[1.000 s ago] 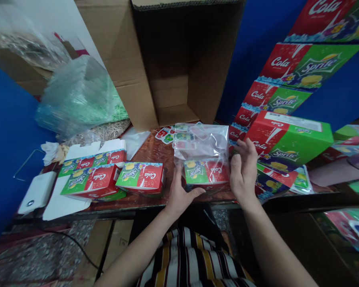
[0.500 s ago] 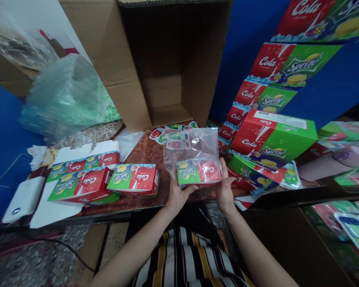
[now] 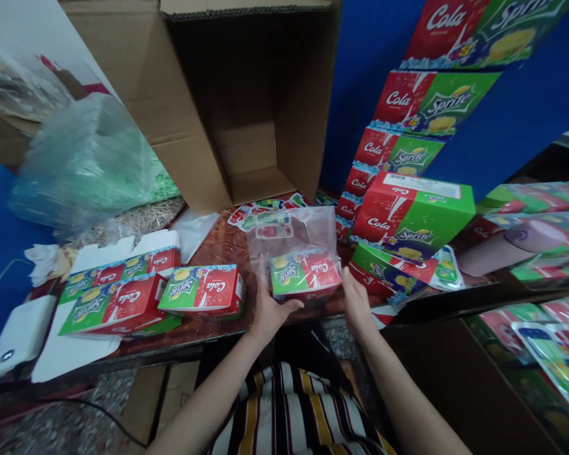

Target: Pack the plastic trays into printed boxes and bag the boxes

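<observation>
A small red and green Cola/Sprite box [image 3: 306,276] sits inside a clear plastic bag [image 3: 313,227] on the table in front of me. My left hand [image 3: 269,309] grips its left end through the plastic, thumb along the lower front edge. At the right end is my right hand [image 3: 359,302], fingers stretched out and tips close against the bagged box; whether they touch it is hard to tell. The bag's upper part lies flat beyond the box, over some printed stickers [image 3: 270,208]. Left of my left hand stands another Cola/Sprite box [image 3: 201,291].
A large cardboard carton [image 3: 260,183] lies open toward me behind the bag. Stacked Cola/Sprite boxes [image 3: 415,215] rise on the right, beside a pink bottle [image 3: 512,246]. More boxes [image 3: 118,303], white card and a white device [image 3: 21,335] occupy the left.
My view has shifted slightly to the right. My left fingers have moved up along the bagged box's left side, and my right hand has turned, its thumb no longer sticking out.
</observation>
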`<act>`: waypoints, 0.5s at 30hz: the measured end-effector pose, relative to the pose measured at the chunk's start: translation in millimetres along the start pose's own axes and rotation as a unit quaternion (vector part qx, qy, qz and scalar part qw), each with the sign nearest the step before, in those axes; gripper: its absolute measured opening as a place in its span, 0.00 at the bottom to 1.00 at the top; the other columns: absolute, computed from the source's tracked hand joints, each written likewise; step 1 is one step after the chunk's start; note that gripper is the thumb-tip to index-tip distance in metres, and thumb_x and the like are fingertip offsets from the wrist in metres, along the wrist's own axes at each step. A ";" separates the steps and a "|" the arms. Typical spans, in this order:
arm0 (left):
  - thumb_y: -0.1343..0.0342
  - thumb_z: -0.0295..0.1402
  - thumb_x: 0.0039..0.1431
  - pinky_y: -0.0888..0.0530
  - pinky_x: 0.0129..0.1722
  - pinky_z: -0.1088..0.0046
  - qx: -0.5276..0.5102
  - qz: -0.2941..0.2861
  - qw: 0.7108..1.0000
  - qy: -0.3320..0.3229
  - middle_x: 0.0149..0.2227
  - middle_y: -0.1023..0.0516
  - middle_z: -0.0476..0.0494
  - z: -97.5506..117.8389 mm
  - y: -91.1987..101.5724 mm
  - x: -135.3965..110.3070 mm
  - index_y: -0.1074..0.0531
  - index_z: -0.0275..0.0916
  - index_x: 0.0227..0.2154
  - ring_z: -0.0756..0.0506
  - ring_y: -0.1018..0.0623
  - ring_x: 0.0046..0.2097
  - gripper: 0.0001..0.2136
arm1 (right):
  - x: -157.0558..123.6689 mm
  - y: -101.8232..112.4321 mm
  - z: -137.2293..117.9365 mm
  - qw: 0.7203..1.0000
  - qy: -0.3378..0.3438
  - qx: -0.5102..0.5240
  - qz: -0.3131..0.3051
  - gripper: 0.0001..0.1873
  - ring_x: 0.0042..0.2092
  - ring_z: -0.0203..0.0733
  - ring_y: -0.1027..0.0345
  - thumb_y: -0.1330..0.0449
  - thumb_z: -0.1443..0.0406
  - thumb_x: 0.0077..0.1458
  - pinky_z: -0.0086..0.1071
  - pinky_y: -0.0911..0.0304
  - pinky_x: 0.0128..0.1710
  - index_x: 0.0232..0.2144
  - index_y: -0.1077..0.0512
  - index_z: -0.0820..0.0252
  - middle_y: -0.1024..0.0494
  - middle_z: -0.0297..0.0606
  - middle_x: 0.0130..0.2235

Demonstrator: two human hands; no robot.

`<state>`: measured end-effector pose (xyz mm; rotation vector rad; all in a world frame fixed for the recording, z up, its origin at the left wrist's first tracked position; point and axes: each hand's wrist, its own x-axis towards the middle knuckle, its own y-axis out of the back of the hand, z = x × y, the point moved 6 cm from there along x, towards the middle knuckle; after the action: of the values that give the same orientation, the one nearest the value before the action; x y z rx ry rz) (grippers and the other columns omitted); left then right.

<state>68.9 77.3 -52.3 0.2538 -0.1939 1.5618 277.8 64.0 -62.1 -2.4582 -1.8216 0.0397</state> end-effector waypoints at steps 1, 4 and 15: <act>0.32 0.56 0.35 0.40 0.64 0.53 0.005 0.003 1.000 -0.011 0.65 0.42 0.28 4.9 0.9 2.3 0.54 0.41 0.67 0.32 0.38 0.65 0.58 | 3.8 0.8 -2.7 1.000 -0.010 0.025 0.011 0.24 0.54 0.52 0.31 0.42 0.47 0.57 0.44 0.37 0.56 0.47 0.25 0.56 0.22 0.41 0.50; 0.31 0.53 0.37 0.38 0.63 0.55 0.007 0.003 1.000 -0.011 0.64 0.41 0.30 10.6 0.0 7.1 0.53 0.42 0.66 0.33 0.36 0.64 0.55 | 10.9 -5.5 -7.6 0.995 -0.024 0.092 0.012 0.23 0.51 0.51 0.30 0.35 0.53 0.51 0.43 0.34 0.51 0.46 0.26 0.57 0.22 0.41 0.49; 0.29 0.53 0.34 0.29 0.57 0.56 -0.016 0.010 0.999 0.035 0.55 0.28 0.32 -8.8 -3.8 4.0 0.48 0.39 0.62 0.35 0.26 0.56 0.53 | 4.2 -14.8 -7.4 0.989 0.074 0.071 0.102 0.13 0.38 0.41 0.32 0.38 0.59 0.54 0.33 0.35 0.41 0.39 0.29 0.60 0.25 0.37 0.37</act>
<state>72.3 83.6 -59.7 0.1736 -0.1672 1.5831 265.4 72.0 -53.4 -2.4644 -1.4517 0.0009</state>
